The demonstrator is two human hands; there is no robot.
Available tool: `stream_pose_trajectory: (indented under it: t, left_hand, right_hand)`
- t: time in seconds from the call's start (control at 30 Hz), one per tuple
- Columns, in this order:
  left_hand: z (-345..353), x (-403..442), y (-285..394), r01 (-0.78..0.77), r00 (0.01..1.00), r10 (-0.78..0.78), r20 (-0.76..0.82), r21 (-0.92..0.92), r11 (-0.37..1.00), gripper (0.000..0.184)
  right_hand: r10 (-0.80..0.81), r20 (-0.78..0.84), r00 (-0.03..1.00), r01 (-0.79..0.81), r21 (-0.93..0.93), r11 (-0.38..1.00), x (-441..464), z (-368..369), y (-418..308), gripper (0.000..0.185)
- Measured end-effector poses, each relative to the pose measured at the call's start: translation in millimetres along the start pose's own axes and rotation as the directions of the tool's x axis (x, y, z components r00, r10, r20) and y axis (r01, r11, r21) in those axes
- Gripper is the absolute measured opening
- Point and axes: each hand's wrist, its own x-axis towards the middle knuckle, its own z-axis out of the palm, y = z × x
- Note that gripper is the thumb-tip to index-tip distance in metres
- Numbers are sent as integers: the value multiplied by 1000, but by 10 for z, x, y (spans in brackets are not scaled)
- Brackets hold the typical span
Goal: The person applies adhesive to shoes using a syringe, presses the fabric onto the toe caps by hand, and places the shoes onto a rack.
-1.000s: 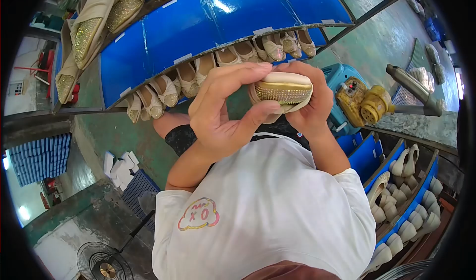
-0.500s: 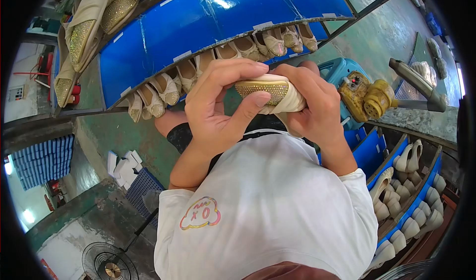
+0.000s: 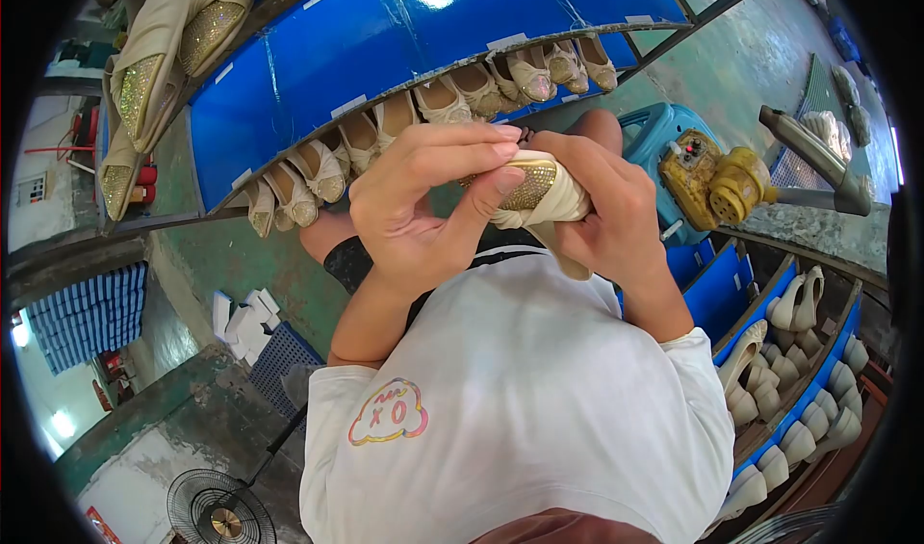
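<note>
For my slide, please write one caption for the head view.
Right hand grips a cream shoe; left hand holds its sparkling toe, with a blue shelf beyond.

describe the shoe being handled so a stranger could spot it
Above the white shirt, find the left hand and right hand. Between them is a cream shoe with a glittery toe and pleated band; unlike similar shoes along the blue rack, it is held.

One wide head view faces forward and down over the near shirt (image 3: pixel 539 380). The left hand (image 3: pixel 409 202) and right hand (image 3: pixel 616 207) sit close.
</note>
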Motion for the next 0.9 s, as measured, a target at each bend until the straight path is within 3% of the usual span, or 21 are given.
stream_pose_trajectory:
  t: [0.13, 0.2, 0.3, 0.33, 0.43, 0.57, 0.67, 0.73, 0.9]
  left_hand:
    - [-24, -36, -47, 196, 979, -181, 98, -162, 967, 35]
    - [-64, -45, -147, 272, 952, -222, 211, -251, 929, 50]
    - [54, -35, -228, 423, 901, -290, 324, -496, 759, 72]
    - [83, -28, -266, 428, 888, -269, 373, -454, 781, 81]
    - [158, -73, -389, 463, 878, -283, 385, -537, 705, 85]
    - [118, -95, -410, 509, 855, -309, 416, -560, 654, 92]
    - [111, -79, -362, 481, 868, -312, 386, -501, 720, 93]
    - [157, -96, -359, 427, 895, -283, 345, -483, 764, 94]
    - [134, -41, -254, 445, 876, -323, 358, -342, 828, 94]
  right_hand:
    - [46, 11, 999, -47, 82, 996, -15, -27, 50, 48]
    - [110, 82, 990, -126, 217, 968, 19, -82, 76, 46]
    - [134, 174, 976, -204, 495, 844, 21, -55, 249, 45]
    - [126, 201, 971, -223, 592, 774, 5, 0, 334, 44]
    - [159, 278, 947, -319, 793, 519, -80, 225, 532, 42]
    - [129, 343, 930, -366, 848, 383, -138, 343, 584, 35]
    - [100, 333, 938, -348, 899, 265, -196, 468, 597, 30]
    - [171, 434, 884, -450, 891, 63, -299, 533, 635, 27]
    - [113, 456, 883, -451, 890, -65, -305, 521, 637, 38]
